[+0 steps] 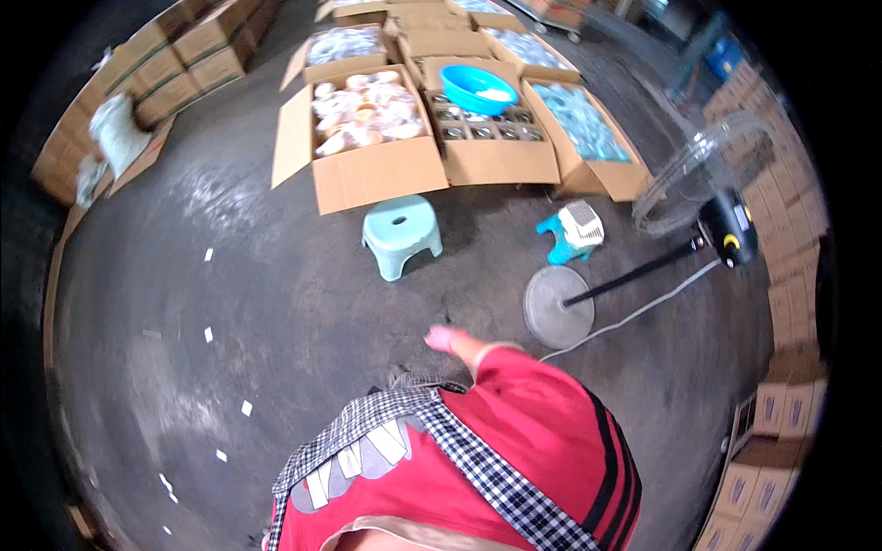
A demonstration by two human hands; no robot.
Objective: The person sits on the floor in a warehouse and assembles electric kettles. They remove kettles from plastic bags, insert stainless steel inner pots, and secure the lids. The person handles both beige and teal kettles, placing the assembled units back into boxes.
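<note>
At the near edge, a red top with black stripes and a checked apron filled the lower middle of the view. Just beyond it the right hand (448, 340) reached out from a red sleeve over bare concrete floor (276, 303); it held nothing, fingers loosely extended, though blur hid the detail. The left hand was out of view. Small white paper scraps (246, 408) lay scattered on the floor to the left. Right of the hand stood a pedestal fan (703, 174) on a round grey base (558, 306), its white cord trailing near. Farther on sat a pale green plastic stool (401, 235), nearest thing ahead of the hand, and to its right a smaller blue stool (554, 241) carrying a white box-shaped item. Beyond them stood open cardboard cartons (377, 174): one with clear-wrapped pale goods, one with metal tins and a blue plastic basin (479, 88), one with bluish bags. Sealed brown cartons were stacked far left and along the right wall.
</note>
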